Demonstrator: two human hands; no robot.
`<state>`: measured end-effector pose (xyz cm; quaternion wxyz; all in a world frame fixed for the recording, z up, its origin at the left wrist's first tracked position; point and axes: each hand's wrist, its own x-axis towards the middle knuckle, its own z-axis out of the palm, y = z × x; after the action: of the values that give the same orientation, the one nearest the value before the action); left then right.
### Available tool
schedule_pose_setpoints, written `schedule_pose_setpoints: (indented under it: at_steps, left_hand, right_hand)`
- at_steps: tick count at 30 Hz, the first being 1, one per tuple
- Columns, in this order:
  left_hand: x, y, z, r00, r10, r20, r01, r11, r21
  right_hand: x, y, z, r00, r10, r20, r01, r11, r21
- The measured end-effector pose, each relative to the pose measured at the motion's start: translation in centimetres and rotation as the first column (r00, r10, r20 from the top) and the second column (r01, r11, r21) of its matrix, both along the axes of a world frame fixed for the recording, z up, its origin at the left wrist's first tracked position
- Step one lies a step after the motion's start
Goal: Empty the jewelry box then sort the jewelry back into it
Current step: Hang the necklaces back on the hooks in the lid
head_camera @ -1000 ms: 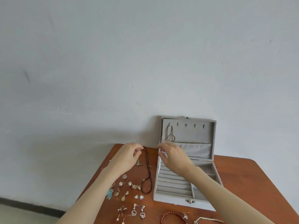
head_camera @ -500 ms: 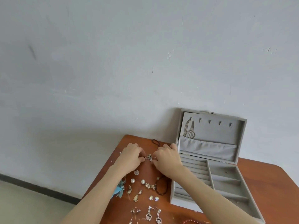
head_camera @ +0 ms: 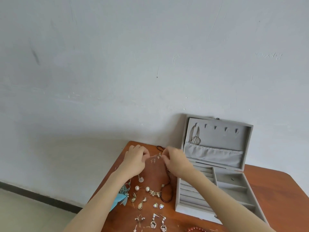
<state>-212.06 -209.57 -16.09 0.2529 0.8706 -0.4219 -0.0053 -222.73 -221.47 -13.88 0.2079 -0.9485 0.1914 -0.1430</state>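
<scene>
Between my two hands I hold a small silvery piece of jewellery [head_camera: 155, 158], blurred so I cannot tell its shape. My left hand [head_camera: 135, 162] pinches it from one side, fingers curled in, and my right hand [head_camera: 177, 162] pinches it from the other, fingertips drawn together. It hangs just above the far left part of the reddish-brown wooden table [head_camera: 274, 186].

The grey velvet jewelry box [head_camera: 215, 174] stands open just beside my right hand, its lid upright near the pale wall [head_camera: 117, 64]. A thin chain [head_camera: 194, 137] hangs from the leftmost hook in the lid. The ring rolls and side compartments look almost bare, save a tiny dark speck in the far right one.

A dark red beaded necklace [head_camera: 168, 186] lies under my right wrist, close to the box's left wall. Pearl studs [head_camera: 137, 188], a drop-shaped earring [head_camera: 141, 204], two small heart studs [head_camera: 158, 205] and a blue feather earring [head_camera: 119, 199] are scattered nearer me. The table's left edge runs close under my left forearm; bare wood lies right of the box.
</scene>
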Motion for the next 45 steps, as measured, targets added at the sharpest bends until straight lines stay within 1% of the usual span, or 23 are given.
schedule_pose_setpoints:
  at_steps: [4,8,10,16,18,21,23,25,27,28,32,34,36,38,41,43,44,45]
  left_hand:
    - [-1.0,1.4,1.7,0.976,-0.058,-0.209,0.029,0.99,-0.138]
    - [-3.7,2.5,3.8,0.879,-0.16,-0.45,0.006,0.946,-0.325]
    - [-5.1,2.7,4.6,0.841,-0.201,-0.502,-0.006,0.925,-0.381]
    - [-9.5,3.2,6.5,0.748,-0.303,-0.591,-0.043,0.866,-0.499]
    - [-10.9,3.2,7.6,0.712,-0.363,-0.601,-0.045,0.831,-0.555]
    - [-13.4,2.8,10.0,0.667,-0.477,-0.572,0.058,0.799,-0.599]
    - [-15.2,2.3,11.6,0.639,-0.537,-0.551,0.143,0.787,-0.601]
    - [-16.8,1.8,12.8,0.602,-0.584,-0.545,0.174,0.762,-0.624]
    - [-18.0,1.6,13.6,0.57,-0.616,-0.543,0.167,0.734,-0.658]
    - [-18.4,1.5,13.8,0.573,-0.618,-0.539,0.158,0.728,-0.667]
    - [-19.5,1.4,14.2,0.662,-0.553,-0.507,0.1,0.735,-0.671]
    - [-19.8,1.6,14.3,0.663,-0.542,-0.516,0.074,0.734,-0.675]
    - [-20.0,1.7,14.3,0.654,-0.536,-0.534,0.071,0.746,-0.662]
    - [-20.1,1.8,14.1,0.671,-0.508,-0.54,0.075,0.771,-0.632]
    - [-20.1,2.1,13.5,0.749,-0.432,-0.502,0.088,0.816,-0.571]
    - [-19.9,2.3,13.0,0.81,-0.376,-0.451,0.095,0.842,-0.531]
    - [-19.8,2.4,12.9,0.833,-0.351,-0.427,0.093,0.851,-0.517]
    - [-19.7,2.6,12.7,0.854,-0.328,-0.404,0.09,0.858,-0.505]
  right_hand:
    - [-2.6,-0.8,3.2,0.998,0.003,0.069,-0.022,0.963,0.269]
    - [-5.5,-0.8,5.4,0.995,0.003,0.097,-0.045,0.899,0.435]
    - [-6.9,-0.6,6.7,0.991,0.016,0.13,-0.077,0.874,0.48]
    - [-10.7,0.3,11.8,0.985,0.066,0.161,-0.128,0.903,0.41]
    - [-12.0,0.5,13.3,0.987,0.087,0.137,-0.136,0.904,0.405]
    - [-13.9,0.9,15.3,0.989,0.128,0.076,-0.148,0.914,0.378]
    - [-15.1,1.1,16.5,0.988,0.13,0.084,-0.152,0.919,0.364]
    - [-16.1,1.1,17.6,0.988,0.116,0.105,-0.145,0.926,0.349]
    - [-17.1,1.0,18.3,0.987,0.105,0.122,-0.141,0.929,0.342]
    - [-17.7,0.8,18.5,0.987,0.1,0.124,-0.137,0.931,0.34]
    - [-19.8,0.3,18.5,0.987,0.082,0.14,-0.132,0.907,0.4]
    - [-20.8,0.1,18.1,0.983,0.09,0.157,-0.158,0.853,0.498]
    - [-21.6,-0.1,17.2,0.975,0.086,0.204,-0.199,0.747,0.635]
    - [-22.2,-0.2,16.2,0.96,0.048,0.276,-0.245,0.627,0.74]
    - [-23.0,-0.4,14.2,0.922,-0.022,0.386,-0.346,0.4,0.849]
    - [-23.4,-0.6,12.8,0.91,-0.078,0.406,-0.379,0.236,0.895]
    - [-23.6,-0.7,12.1,0.912,-0.092,0.401,-0.381,0.177,0.908]
    - [-23.8,-0.7,11.6,0.916,-0.099,0.389,-0.374,0.14,0.917]
